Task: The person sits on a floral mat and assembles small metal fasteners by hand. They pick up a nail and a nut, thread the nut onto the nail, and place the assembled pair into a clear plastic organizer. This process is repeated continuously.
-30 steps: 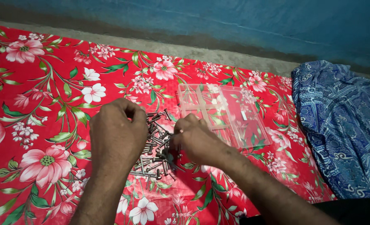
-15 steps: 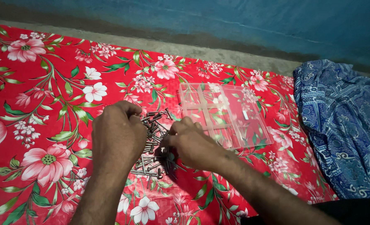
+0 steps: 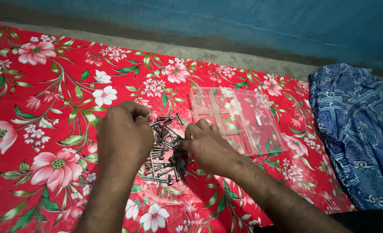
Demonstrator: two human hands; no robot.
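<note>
Looks like a home, with work done low at floor level. A red flowered cloth [image 3: 49, 108] spread flat as the working surface, ending at a bare grey cement strip [image 3: 191, 49] under a rough blue painted wall [image 3: 243, 21]. A blue patterned fabric [image 3: 359, 133] lying crumpled just beside the cloth. Loose metal bolts [image 3: 163, 149] and a clear plastic compartment box [image 3: 239, 118] placed directly on the cloth, with no workbench.
</note>
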